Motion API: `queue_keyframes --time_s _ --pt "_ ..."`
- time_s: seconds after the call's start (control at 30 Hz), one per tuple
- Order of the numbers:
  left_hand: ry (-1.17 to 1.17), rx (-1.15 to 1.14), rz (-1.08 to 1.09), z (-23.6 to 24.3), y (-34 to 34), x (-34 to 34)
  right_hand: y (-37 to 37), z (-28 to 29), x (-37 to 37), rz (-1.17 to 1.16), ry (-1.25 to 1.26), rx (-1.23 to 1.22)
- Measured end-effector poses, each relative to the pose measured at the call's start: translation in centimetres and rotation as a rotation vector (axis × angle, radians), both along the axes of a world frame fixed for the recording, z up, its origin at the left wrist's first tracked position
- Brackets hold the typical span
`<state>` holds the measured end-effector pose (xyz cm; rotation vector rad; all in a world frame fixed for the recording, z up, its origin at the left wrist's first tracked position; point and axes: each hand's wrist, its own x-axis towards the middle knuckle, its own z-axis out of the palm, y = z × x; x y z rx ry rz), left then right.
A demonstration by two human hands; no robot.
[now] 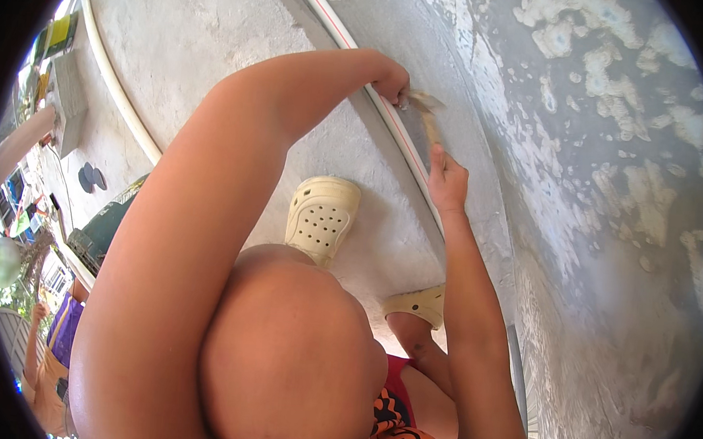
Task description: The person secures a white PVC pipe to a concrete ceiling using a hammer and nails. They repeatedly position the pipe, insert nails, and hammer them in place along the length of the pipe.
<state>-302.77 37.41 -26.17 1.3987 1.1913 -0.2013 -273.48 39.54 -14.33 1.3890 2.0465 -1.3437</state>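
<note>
My right hand (449,181) grips the handle of a tan, flat-ended hand tool (428,119), perhaps a brush or scraper, held over the concrete ledge beside the mottled grey wall (593,153). My left hand (390,82) reaches across to the tool's far end with fingers curled; what they pinch is too small to make out. A white pipe with a red stripe (405,143) runs diagonally just beneath both hands, along the edge of the ledge.
My feet, in cream clogs (320,218), are on the concrete floor. At left lie a pale pipe (112,80), a dark green container (100,230) and a grey block (67,101). Another person (53,371) is at the lower left. The wall curves along my right.
</note>
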Motion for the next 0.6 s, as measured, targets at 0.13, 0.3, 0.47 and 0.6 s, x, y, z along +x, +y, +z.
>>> queue_keyframes --time_s 0.13,0.3,0.47,0.6 --pt "0.008 0.050 -0.049 0.7 0.6 1.0 -0.5 -0.3 1.2 0.042 -0.044 -0.019" --pt "-0.021 0.041 -0.039 1.8 1.6 1.0 -1.1 -0.7 1.9 -0.014 -0.006 0.022" --pt "0.044 0.063 -0.087 1.9 0.7 0.9 1.3 0.9 -1.0 0.058 -0.113 0.038" --pt "0.165 0.206 0.018 5.9 1.8 -1.5 2.6 3.0 -1.2 -0.086 -0.090 0.011"
